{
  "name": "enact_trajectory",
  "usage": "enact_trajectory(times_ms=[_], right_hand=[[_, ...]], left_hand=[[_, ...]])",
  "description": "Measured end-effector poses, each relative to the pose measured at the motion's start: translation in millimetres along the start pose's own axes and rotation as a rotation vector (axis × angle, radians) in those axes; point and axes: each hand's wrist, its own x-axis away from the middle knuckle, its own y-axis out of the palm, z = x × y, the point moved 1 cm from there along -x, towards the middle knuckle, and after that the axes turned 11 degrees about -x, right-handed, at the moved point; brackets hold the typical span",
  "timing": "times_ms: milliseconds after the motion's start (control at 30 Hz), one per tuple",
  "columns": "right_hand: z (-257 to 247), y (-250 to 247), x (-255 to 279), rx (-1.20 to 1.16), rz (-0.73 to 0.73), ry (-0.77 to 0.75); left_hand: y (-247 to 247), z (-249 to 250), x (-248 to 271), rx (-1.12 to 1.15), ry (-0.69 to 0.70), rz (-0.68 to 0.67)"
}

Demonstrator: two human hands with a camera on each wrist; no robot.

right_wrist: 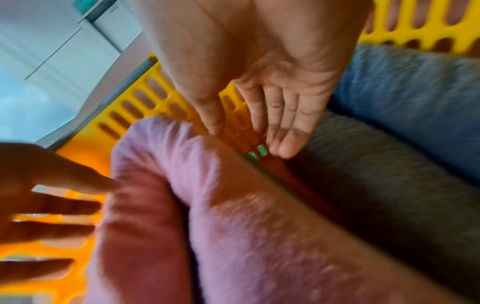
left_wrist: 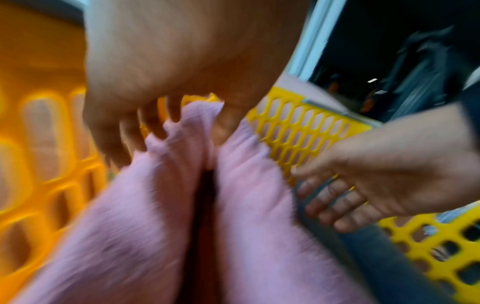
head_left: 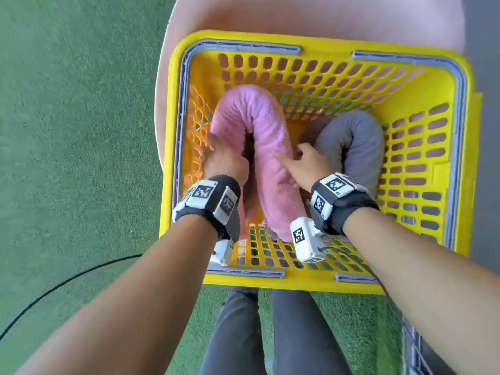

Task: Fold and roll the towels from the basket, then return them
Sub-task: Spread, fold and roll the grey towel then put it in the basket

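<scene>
Your yellow perforated plastic basket (head_left: 319, 43), rigid, with slotted walls and grey folding handles (head_left: 243, 47) lying along its rim, sits on a pale pink smooth seat (head_left: 324, 14). Take the basket as landmark.

Inside it are two rolled towels. The pink terry towel roll (head_left: 270, 147), fluffy and looped, is bent into an upside-down U at the basket's left half: its bend points to the far wall, its two legs run back toward the near wall, so its long axis lies far-to-near. The grey terry towel roll (head_left: 357, 136), bent the same way, stands just beside it in the right half, near the right wall.

Your left hand (head_left: 224, 161) is on the pink roll's left leg, against the basket's left wall. Fingers spread and fairly straight in the right wrist view, tips touching the cloth; the left wrist view is blurred.

Your right hand (head_left: 305, 163) sits in the gap between the two rolls, fingers straight and together, nothing gripped, its side touching the pink roll's right leg.

Under the basket: green carpet-like floor (head_left: 81, 131), one black cable (head_left: 67, 280).
</scene>
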Motion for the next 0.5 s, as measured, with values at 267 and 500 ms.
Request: enact_trajectory(times_ms=[267, 500], right_hand=[[74.9, -61.7, -39.1, 0.048, -0.072, 0.282], [78.7, -44.4, -84.3, 0.038, 0.005, 0.242]], left_hand=[[65.0, 113.1, 21.2, 0.106, 0.388, -0.157], [138.1, 117.1, -8.2, 0.148, 0.032, -0.478]])
